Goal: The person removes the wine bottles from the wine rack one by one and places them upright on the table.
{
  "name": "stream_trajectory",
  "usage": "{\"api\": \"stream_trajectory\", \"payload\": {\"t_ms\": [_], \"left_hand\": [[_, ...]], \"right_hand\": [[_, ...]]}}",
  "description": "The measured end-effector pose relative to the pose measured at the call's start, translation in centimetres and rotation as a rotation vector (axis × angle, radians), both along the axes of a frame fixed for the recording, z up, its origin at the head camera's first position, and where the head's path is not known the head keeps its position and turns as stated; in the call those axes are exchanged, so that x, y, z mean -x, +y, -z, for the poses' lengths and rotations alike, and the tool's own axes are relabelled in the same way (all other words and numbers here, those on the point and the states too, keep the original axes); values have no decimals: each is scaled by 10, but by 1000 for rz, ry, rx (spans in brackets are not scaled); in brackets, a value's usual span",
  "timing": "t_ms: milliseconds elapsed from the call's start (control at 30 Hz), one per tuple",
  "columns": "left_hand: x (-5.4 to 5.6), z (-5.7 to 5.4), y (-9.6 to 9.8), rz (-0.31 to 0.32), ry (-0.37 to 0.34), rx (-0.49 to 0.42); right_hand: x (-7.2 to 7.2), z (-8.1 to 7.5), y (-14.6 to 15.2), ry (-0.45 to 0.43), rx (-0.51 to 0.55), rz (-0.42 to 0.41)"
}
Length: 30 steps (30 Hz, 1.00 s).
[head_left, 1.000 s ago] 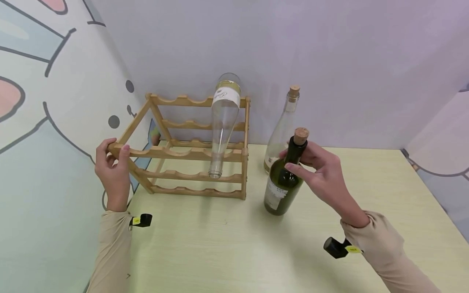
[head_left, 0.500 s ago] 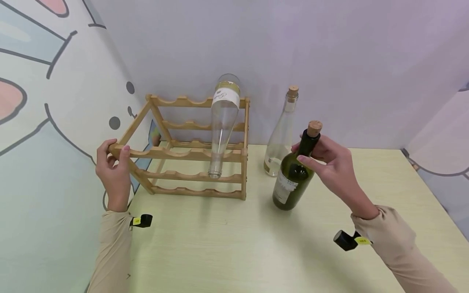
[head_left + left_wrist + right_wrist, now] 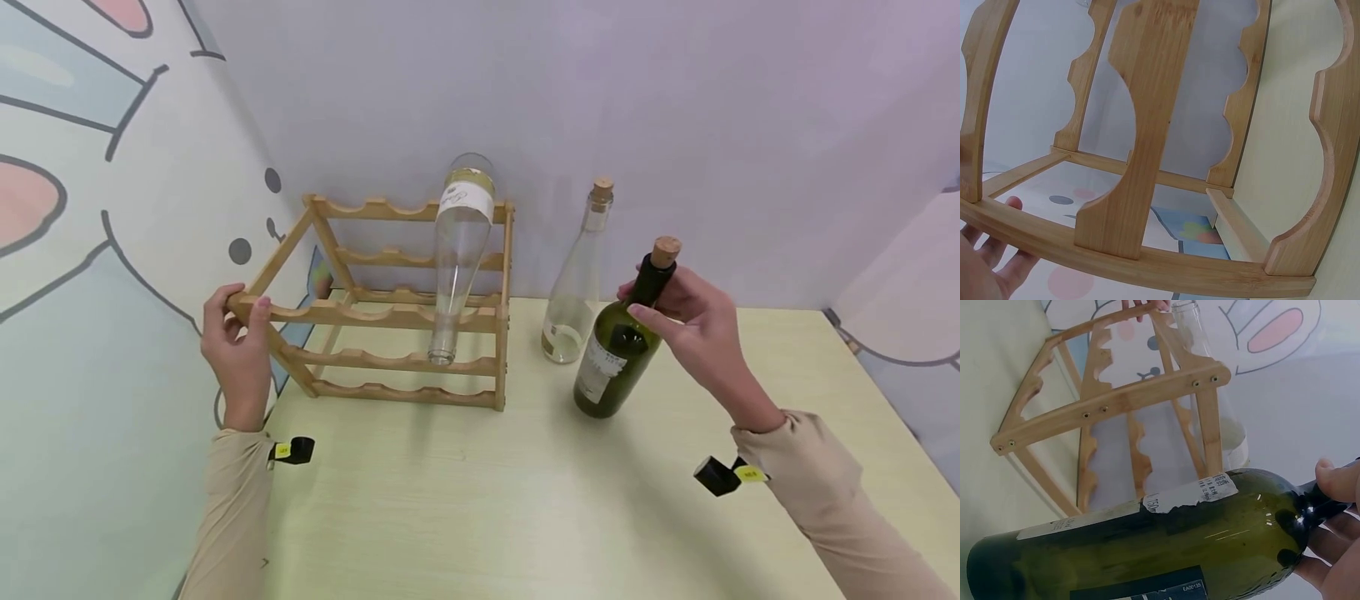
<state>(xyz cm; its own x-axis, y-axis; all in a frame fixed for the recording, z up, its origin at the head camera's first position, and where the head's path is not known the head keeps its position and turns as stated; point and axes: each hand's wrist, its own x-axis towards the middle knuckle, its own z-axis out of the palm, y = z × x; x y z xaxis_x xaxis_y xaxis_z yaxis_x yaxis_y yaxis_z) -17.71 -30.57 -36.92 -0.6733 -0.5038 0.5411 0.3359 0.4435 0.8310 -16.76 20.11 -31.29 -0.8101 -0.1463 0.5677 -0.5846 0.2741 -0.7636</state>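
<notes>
By its dark neck, my right hand holds a green wine bottle with a cork in its mouth. The bottle leans, its neck towards the right; whether its base touches the table cannot be told. A torn white label shows on its side in the right wrist view. My left hand grips the front left top corner of a wooden wine rack, thumb on top. Across the rack's top right row lies a clear bottle, its mouth towards me. Another clear bottle, corked, stands upright behind the green one.
The pale wooden table carries the rack and the standing bottle. A grey wall rises behind, and a wall with cartoon drawings runs close along the rack's left side.
My right hand has moved the green wine bottle to the right and slightly away from me, clear of the standing bottle's lower part. My left hand keeps its grip on the rack.
</notes>
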Motion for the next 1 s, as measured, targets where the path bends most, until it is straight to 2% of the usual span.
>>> {"api": "stream_trajectory", "payload": {"t_ms": [167,400,667,833,1000], "left_hand": [[0,0,-1,1,0,-1],[2,1,-1,8,9,-25],[1,1,2,11,13,-18],[3,4,-2,7,17,-11],[4,4,-2,7,22,-1]], "right_hand": [[10,4,8,1,23,-1],[22,8,17,-16,115,-33],[31,6,25,-27,114,-2],[43,7,30,-27,131,5],[52,9,33,-54,202,-18]]}}
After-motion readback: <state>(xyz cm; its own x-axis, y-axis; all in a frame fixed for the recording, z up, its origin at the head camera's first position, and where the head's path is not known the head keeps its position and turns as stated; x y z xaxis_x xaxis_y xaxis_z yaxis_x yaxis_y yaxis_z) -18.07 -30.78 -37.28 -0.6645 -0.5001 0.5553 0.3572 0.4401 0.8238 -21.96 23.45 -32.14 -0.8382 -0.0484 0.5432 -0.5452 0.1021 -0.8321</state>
